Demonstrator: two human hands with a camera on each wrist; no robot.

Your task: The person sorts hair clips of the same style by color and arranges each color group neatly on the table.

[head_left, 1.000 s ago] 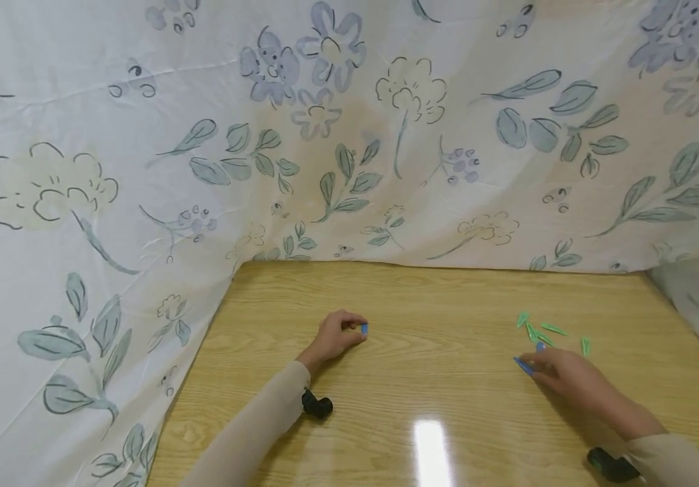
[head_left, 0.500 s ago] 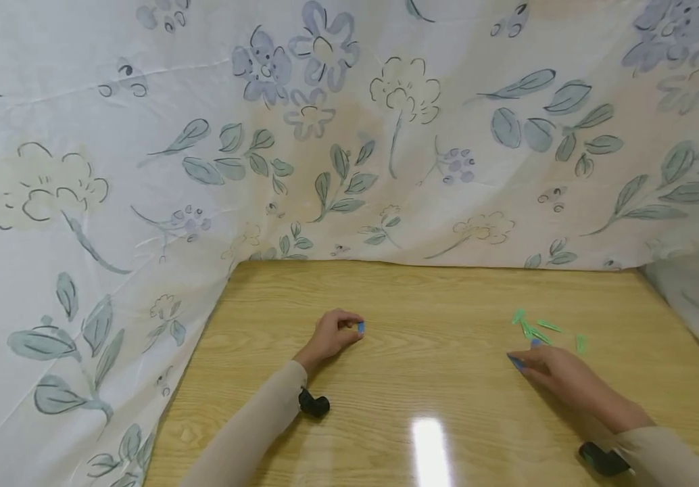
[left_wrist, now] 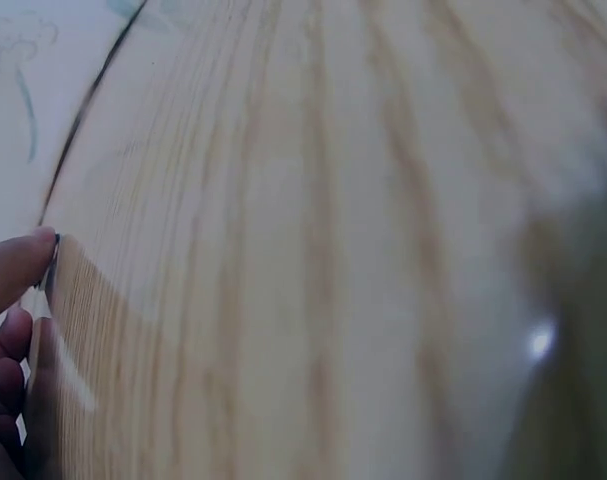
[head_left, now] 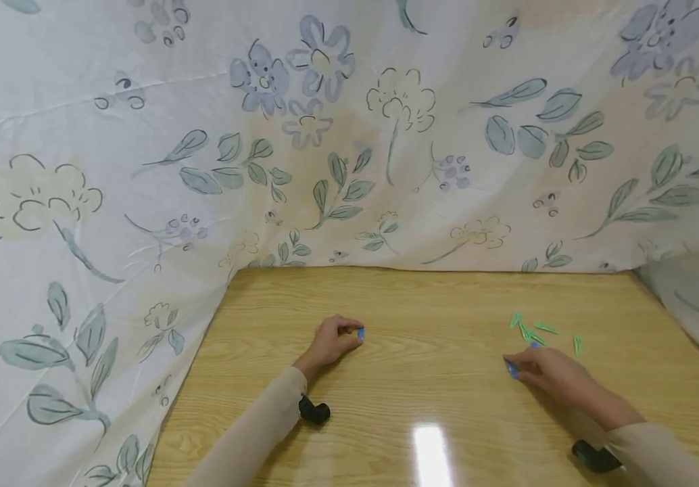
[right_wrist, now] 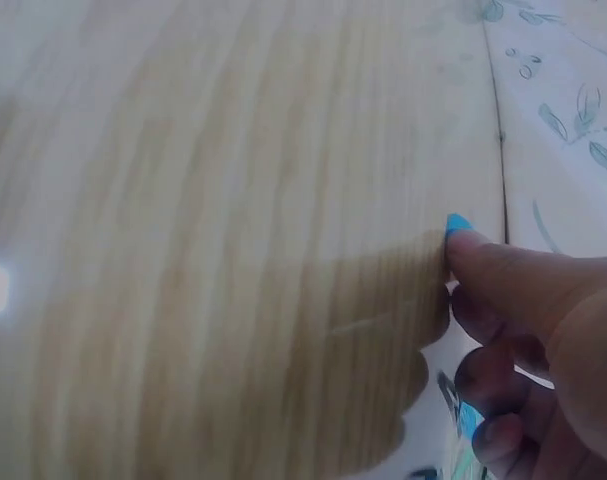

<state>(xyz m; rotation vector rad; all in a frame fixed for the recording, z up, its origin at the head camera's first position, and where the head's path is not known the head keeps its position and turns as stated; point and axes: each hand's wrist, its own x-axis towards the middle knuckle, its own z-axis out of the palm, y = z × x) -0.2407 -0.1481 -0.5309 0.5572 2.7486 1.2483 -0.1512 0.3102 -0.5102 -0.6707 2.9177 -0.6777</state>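
Note:
On the left of the wooden table, the left hand pinches a small blue clip upright between thumb and fingers. The right hand, further right, pinches another blue clip, which slants; its blue tip pokes past the thumb in the right wrist view. A further blue piece shows just behind the right hand's fingers, mostly hidden. Beyond that hand lie several green clips. In the left wrist view the left hand shows only at the edge, its clip hard to make out.
A floral cloth hangs behind the wooden table and along its left side. Greyish fabric borders the right edge. Black devices are strapped at both wrists, and a bright light reflection lies on the table's near part.
The right hand has shifted slightly left with its blue clip, which has turned to a steeper slant. The left hand keeps its pinch with little movement. The head view has shifted a little.

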